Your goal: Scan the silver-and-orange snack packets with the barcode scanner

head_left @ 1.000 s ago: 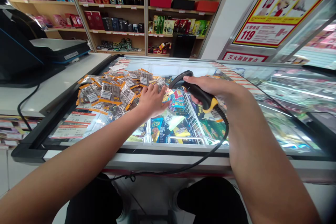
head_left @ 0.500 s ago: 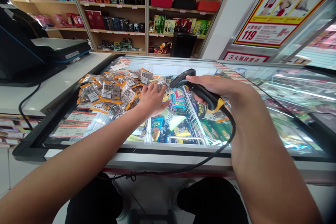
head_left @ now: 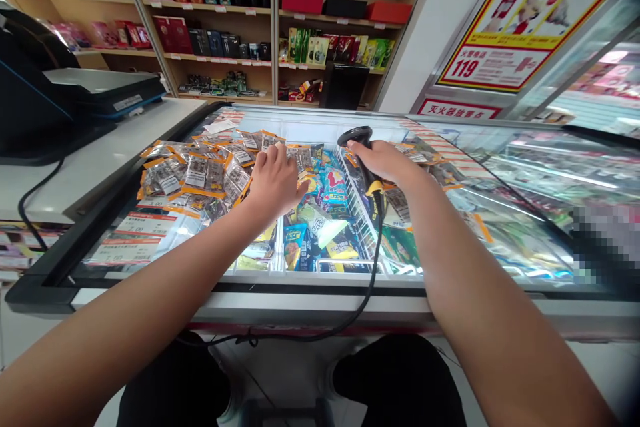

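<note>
While our R hand (head_left: 386, 163) grips the scanner (head_left: 367, 172), its long axis running far-left to near-right, our L hand (head_left: 275, 181), nearer the heaped pkts (head_left: 204, 173), arches palm-down at the heap's right end; whether it pinches one, we can't tell. Pkts lie mostly left of it, atop the freezer (head_left: 320, 307).

3 boxes (head_left: 345, 8) on a shelf (head_left: 320, 17) left of a 119 poster (head_left: 530, 20)
</note>
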Available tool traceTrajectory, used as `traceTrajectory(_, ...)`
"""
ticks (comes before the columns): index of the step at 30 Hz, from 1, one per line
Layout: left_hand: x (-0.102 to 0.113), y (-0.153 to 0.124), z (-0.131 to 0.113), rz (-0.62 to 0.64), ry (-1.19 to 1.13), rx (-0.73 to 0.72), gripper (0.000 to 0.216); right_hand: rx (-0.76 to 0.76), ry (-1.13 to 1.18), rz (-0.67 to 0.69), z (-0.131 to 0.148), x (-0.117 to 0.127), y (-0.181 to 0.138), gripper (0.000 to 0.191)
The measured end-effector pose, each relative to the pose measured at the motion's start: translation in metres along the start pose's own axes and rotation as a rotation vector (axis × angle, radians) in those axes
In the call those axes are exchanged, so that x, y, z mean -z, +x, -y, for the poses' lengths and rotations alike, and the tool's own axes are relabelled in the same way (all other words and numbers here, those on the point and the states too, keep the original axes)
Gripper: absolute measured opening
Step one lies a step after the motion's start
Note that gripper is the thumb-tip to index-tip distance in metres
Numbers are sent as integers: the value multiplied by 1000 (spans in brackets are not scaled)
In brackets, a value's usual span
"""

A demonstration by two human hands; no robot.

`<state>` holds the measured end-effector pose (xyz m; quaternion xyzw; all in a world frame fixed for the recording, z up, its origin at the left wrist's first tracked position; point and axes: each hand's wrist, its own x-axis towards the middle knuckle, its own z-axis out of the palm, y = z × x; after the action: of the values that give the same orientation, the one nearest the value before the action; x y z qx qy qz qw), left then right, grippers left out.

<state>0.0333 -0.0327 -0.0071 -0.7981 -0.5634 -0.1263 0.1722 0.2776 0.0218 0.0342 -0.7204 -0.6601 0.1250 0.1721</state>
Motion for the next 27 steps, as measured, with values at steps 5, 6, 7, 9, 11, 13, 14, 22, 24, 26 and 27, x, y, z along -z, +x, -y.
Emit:
traceTrajectory(5, 4, -5, -4, -11, -1, -57, 48, 86, 30, 67, -4, -15, 16, 66)
traceTrajectory(6, 5, -5, -5, -16, -4, -73, 46, 92, 42, 79, -5, -16, 18, 67)
traceTrajectory(7, 6, -5, -6, -18, -5, -97, 45, 101, 49, 92, -6, -15, 18, 69)
traceTrajectory(9, 7, -5, -7, -10, -9, -176, 43, 130, 45, 111, -5, -11, 14, 71)
traceTrajectory(11, 6, -6, -9, 16, -33, -304, 43, 176, 61, 142, -2, -5, 6, 70)
traceTrajectory(13, 4, -6, -11, 64, -77, -435, 46, 229, 131, 219, 4, 0, -5, 67)
traceTrajectory(14, 2, -7, -11, 91, -103, -488, 49, 246, 183, 265, 8, 3, -11, 65)
traceTrajectory(22, -8, -10, -15, 210, -203, -541, 81, 157, 461, 288, 24, 6, -28, 57)
traceTrajectory(24, -7, -11, -17, 228, -213, -530, 87, 87, 495, 271, 26, 8, -28, 54)
traceTrajectory(26, -6, -11, -21, 238, -213, -523, 91, 39, 521, 284, 27, 9, -29, 54)
traceTrajectory(27, -6, -12, -23, 243, -209, -520, 92, 20, 544, 301, 28, 9, -29, 54)
